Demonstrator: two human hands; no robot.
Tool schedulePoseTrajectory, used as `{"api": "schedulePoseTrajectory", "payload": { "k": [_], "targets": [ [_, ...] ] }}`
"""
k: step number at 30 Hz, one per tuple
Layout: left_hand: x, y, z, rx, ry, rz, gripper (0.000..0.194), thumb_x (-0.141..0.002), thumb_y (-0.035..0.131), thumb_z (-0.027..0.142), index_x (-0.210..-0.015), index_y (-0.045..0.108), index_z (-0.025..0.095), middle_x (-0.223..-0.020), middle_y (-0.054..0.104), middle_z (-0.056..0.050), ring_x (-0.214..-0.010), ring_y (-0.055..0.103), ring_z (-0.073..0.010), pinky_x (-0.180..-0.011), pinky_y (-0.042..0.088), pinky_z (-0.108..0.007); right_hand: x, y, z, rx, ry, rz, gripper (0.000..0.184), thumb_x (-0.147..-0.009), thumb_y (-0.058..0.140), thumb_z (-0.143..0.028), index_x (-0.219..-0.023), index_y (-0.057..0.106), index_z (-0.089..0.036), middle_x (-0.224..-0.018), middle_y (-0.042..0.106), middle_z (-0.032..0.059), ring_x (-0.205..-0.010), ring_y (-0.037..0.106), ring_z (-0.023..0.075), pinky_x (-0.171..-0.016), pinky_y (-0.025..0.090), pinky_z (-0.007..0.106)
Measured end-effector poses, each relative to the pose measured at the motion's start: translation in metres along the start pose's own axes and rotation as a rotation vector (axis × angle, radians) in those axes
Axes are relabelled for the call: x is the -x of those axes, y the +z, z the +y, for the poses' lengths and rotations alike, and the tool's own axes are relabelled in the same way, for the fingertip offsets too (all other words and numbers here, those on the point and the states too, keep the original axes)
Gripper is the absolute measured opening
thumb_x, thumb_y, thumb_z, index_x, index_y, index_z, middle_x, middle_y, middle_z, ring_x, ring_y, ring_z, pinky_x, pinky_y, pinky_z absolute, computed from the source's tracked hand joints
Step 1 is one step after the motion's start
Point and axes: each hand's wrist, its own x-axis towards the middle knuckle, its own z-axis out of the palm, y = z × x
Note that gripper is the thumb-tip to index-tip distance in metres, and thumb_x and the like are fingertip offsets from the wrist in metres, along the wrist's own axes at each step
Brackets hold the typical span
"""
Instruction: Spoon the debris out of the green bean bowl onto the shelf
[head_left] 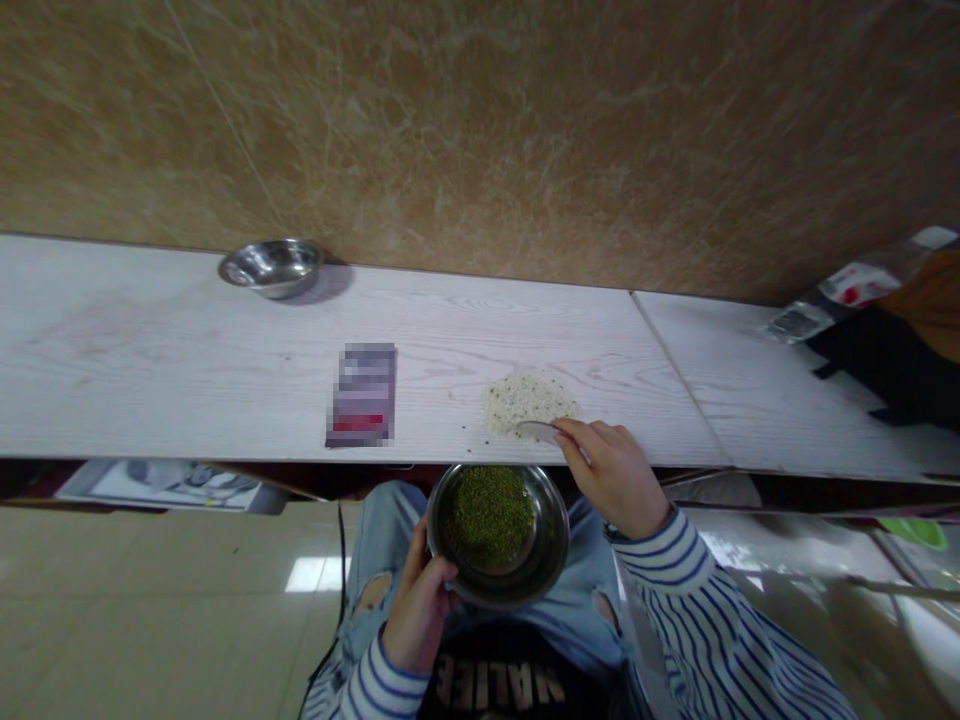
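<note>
My left hand [422,602] grips the rim of a steel bowl [553,560], thumb over the edge, and holds it above my lap at the table's front edge. Green mung beans [491,515] lie in the bowl. With my right hand [616,474] I pinch the handle of a spoon [534,431]. The spoon's tip touches the near side of a pile of white rice grains [529,396], which has some dark green beans scattered through it. A few loose beans lie on the tabletop to the left of the pile.
An unfilled-looking steel bowl [271,268] stands by the wall at the back left. A phone-like flat rectangle [364,395], blurred out, lies left of the pile. At the far right are a clear plastic bottle [855,285] and a black item [892,350]. The white table [150,370] is narrow.
</note>
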Motion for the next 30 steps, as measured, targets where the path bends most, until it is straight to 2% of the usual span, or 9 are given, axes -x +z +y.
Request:
{"api": "schedulePoseTrajectory", "payload": {
  "k": [5,9,15,30],
  "targets": [
    [0.001,0.001,0.0,0.033,0.004,-0.009,0.077,-0.056,0.059,0.013,-0.131,0.049,0.025,-0.102,0.064,-0.002,-0.068,0.054,-0.0137,-0.05,0.043,-0.023,0.003,-0.002,-0.006,0.003,-0.02,-0.017,0.021,-0.093,0.048,-0.022,-0.109,0.062,-0.018,-0.092,0.071,0.0057,-0.083,0.063,0.0192,-0.076,0.042,0.033],
    [0.001,0.0,0.0,0.014,-0.006,0.008,0.078,-0.056,0.057,0.012,-0.132,0.048,0.026,-0.1,0.063,-0.001,-0.066,0.052,-0.0128,-0.051,0.045,-0.024,0.006,-0.003,-0.004,0.0,-0.003,0.007,0.021,-0.093,0.048,-0.021,-0.109,0.062,-0.018,-0.093,0.071,0.0063,-0.084,0.063,0.0188,-0.076,0.042,0.032],
    [0.0,0.0,-0.001,0.008,-0.004,0.001,0.078,-0.056,0.057,0.013,-0.132,0.048,0.026,-0.092,0.062,0.0,-0.063,0.051,-0.0125,-0.049,0.044,-0.024,0.009,-0.001,-0.007,-0.039,0.0,-0.027,0.022,-0.094,0.047,-0.022,-0.109,0.062,-0.018,-0.094,0.071,0.0058,-0.084,0.064,0.0188,-0.076,0.042,0.034],
    [-0.001,-0.001,-0.002,0.007,-0.005,-0.023,0.077,-0.058,0.06,0.013,-0.133,0.047,0.026,-0.105,0.062,-0.004,-0.068,0.053,-0.0147,-0.051,0.044,-0.026,0.014,-0.001,-0.007,-0.072,0.015,-0.061,0.024,-0.095,0.045,-0.024,-0.111,0.061,-0.019,-0.097,0.072,0.0065,-0.087,0.064,0.0182,-0.079,0.045,0.035]
  ]
}}
